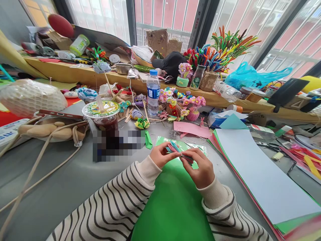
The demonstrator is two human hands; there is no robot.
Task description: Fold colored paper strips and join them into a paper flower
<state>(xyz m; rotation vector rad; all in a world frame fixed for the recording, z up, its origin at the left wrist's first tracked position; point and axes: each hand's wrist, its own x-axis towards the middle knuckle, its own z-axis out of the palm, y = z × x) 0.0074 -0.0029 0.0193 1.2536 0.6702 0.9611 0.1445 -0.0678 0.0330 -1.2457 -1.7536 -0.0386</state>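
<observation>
Both hands meet near the middle of the view, over a glossy green sheet point(175, 201). Between them is a small bundle of pleated paper point(172, 147), blue-green and pink. My left hand point(160, 155) pinches its left part between thumb and fingers. On the right part, pinker in colour, my right hand point(201, 167) closes with thumb and fingertips. The two thumbs come close together at the middle of the bundle. Part of the paper is hidden behind the fingers. A clear packet point(200, 148) lies just beyond the hands.
A lidded drink cup point(106, 124) and a water bottle point(153, 93) stand behind at left and centre. Stacked coloured paper point(260, 174) lies at right, with scissors point(269, 146) beyond. Craft flowers point(185, 103) line the back, below a crowded wooden ledge point(100, 80).
</observation>
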